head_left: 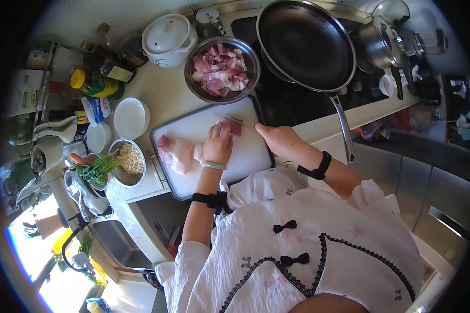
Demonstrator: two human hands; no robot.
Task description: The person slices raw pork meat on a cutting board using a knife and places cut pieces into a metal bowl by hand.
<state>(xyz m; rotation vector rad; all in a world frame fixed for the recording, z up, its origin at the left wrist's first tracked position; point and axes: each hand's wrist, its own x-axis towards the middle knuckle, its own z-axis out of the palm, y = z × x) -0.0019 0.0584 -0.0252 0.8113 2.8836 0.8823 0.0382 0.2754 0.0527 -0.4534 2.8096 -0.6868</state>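
My left hand presses with bent fingers on a piece of raw meat lying on the white cutting board. In my right hand is the handle of a knife; its thin blade looks faint and blurred over the meat, close to my left fingertips. A larger slab of pale, fatty raw meat rests on the board to the left of my left hand. Just beyond the board, a metal bowl holds several cut meat chunks.
A frying pan sits on the black stove, its handle jutting over the counter edge. Left of the board are a bowl of pale grains, green herbs, white bowls and bottles. A lidded white pot stands behind.
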